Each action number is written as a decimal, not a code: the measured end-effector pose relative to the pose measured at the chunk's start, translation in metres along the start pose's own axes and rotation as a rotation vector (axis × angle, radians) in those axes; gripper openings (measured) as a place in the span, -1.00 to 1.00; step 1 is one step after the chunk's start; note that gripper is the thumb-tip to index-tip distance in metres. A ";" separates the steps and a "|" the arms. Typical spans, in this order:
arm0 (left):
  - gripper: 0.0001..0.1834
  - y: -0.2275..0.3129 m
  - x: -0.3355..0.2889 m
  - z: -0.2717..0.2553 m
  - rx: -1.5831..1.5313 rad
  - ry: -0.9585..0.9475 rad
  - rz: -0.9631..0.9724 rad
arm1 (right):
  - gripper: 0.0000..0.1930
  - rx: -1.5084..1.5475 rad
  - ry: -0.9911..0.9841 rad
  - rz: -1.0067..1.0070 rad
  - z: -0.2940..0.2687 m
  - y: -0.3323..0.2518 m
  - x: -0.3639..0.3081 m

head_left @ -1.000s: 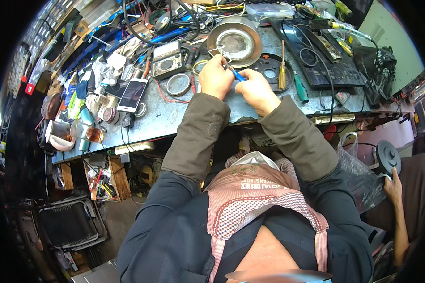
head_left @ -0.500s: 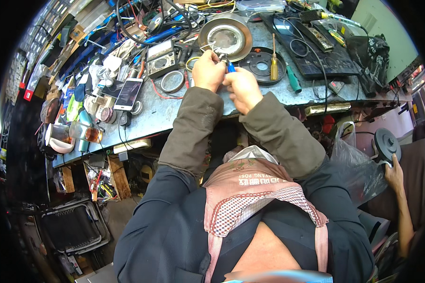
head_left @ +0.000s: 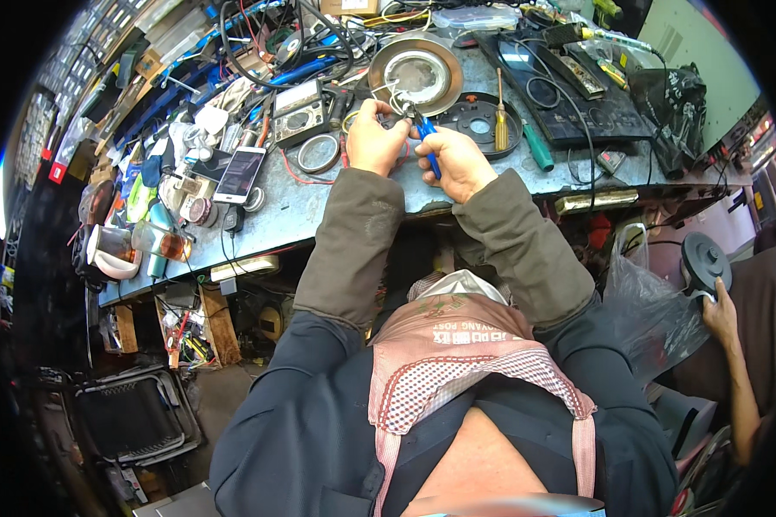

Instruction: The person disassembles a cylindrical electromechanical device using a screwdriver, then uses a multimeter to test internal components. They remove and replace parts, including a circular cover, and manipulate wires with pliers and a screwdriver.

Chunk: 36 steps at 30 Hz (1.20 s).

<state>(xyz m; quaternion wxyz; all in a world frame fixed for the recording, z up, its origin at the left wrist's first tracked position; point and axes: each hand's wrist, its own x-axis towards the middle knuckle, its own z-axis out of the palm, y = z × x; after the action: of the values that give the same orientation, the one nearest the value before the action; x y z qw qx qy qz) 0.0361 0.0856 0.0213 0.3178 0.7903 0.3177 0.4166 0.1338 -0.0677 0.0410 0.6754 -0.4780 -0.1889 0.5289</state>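
Observation:
My left hand [head_left: 375,140] is closed in a pinch at the near edge of a round metal plate [head_left: 447,77]. What its fingertips hold is too small to make out; thin white wire-like pieces [head_left: 394,90] stick up just beyond them. My right hand [head_left: 460,164] grips blue-handled pliers [head_left: 428,145], whose jaws meet the spot at my left fingertips. Right of the plate lies a round black base [head_left: 483,145], with a yellow-handled screwdriver [head_left: 501,127] resting across it. A green-handled tool [head_left: 537,148] lies beside the base.
Left of my hands are a metal ring [head_left: 318,153], an analog multimeter [head_left: 298,112] and a white phone [head_left: 240,175]. Glass cups [head_left: 162,240] stand at the left edge. A black panel [head_left: 569,95] lies right. Another person's hand [head_left: 721,297] holds a round dark base [head_left: 705,258].
My right hand has shifted slightly right and down, and the pliers have turned so that more of their blue handles shows. My left hand has moved slightly left and stays closed.

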 end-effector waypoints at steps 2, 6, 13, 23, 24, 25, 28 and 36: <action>-0.61 0.002 -0.003 -0.001 -0.024 -0.010 0.021 | -0.74 0.061 -0.062 0.026 -0.010 0.000 0.002; -0.58 0.005 -0.006 -0.005 -0.080 -0.013 0.015 | -0.73 0.172 -0.212 0.122 -0.029 -0.002 0.011; -0.56 -0.015 -0.006 0.002 -0.331 0.026 0.097 | -0.62 0.388 -0.505 0.179 -0.052 0.005 0.030; -0.49 -0.027 -0.009 0.003 -0.313 0.016 0.070 | -0.57 0.370 -0.484 0.153 -0.051 0.010 0.028; -0.51 -0.011 -0.015 0.000 -0.217 0.036 0.034 | -0.60 0.357 -0.461 0.144 -0.049 0.006 0.022; -0.52 -0.003 -0.019 -0.002 -0.136 0.074 0.073 | -0.62 0.333 -0.438 0.098 -0.046 0.009 0.021; -0.52 0.008 -0.021 -0.005 0.043 0.149 0.147 | -0.66 0.205 -0.321 -0.042 -0.029 0.012 0.013; -0.71 0.028 -0.019 -0.017 0.506 0.212 0.424 | -0.77 -0.095 -0.235 -0.179 -0.007 0.020 0.012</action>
<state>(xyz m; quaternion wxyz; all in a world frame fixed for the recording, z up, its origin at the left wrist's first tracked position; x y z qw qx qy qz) 0.0197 0.0585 0.0418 -0.0166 0.8447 0.2711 0.4613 0.1331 -0.0603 0.0178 0.6698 -0.4253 -0.3331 0.5094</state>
